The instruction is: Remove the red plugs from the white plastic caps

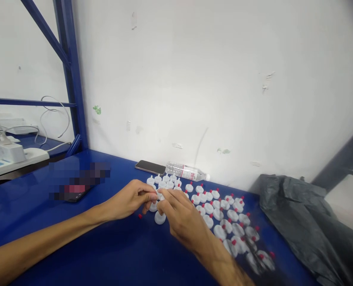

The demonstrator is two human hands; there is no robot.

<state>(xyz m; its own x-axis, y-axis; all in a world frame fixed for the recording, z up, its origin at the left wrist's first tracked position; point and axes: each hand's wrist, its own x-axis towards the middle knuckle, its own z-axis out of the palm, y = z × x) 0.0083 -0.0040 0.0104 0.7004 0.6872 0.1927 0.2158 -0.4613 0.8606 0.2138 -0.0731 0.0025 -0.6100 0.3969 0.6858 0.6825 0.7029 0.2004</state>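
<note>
the white caps [160, 218] seem light, stiff, best held by the rim; left hand's [136, 199] fingers press together, right hand's [184, 217] grip i cannot tell.

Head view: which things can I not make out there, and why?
All in the head view:
Anything between left hand and right hand fingertips: hidden by fingers.
Dark device: partly covered by pixelation.
Bottle label print: too small.
Lower-right white discs: blurred.
Dark bag: cut off by right edge.
</note>
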